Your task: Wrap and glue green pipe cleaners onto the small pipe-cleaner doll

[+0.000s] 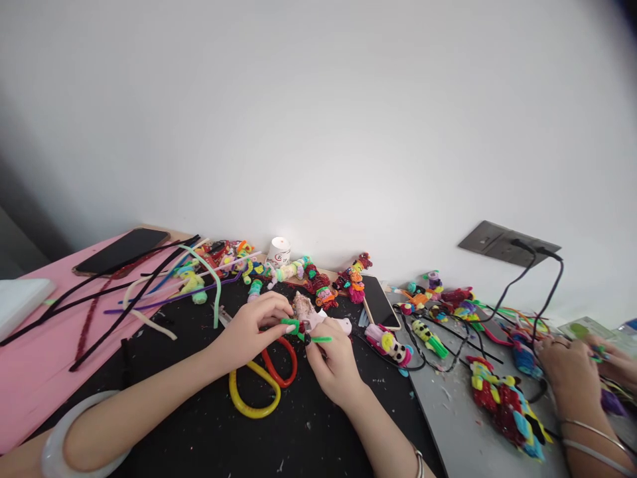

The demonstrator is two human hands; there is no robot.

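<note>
My left hand [263, 326] pinches a small green pipe cleaner piece [289, 325], coiled at that end. My right hand [334, 362] closes on the same green piece from the other side; a thin bright green end sticks out past its fingers. A small black bit shows between the two hands. Just behind the fingers lies a pale pink object [343, 324], partly hidden, whose kind I cannot make out. Scissors with yellow and red handles [253, 414] rest on the black mat [209, 431] below my hands, their blades partly covered by my left hand.
Loose pipe cleaners [149, 292] and a dark phone [122, 251] lie left on a pink sheet [30, 378]. A paper cup [279, 252], pipe cleaner figures [318, 285] and another phone [381, 302] line the wall. At right are cables, more figures and another person's hands [565, 368].
</note>
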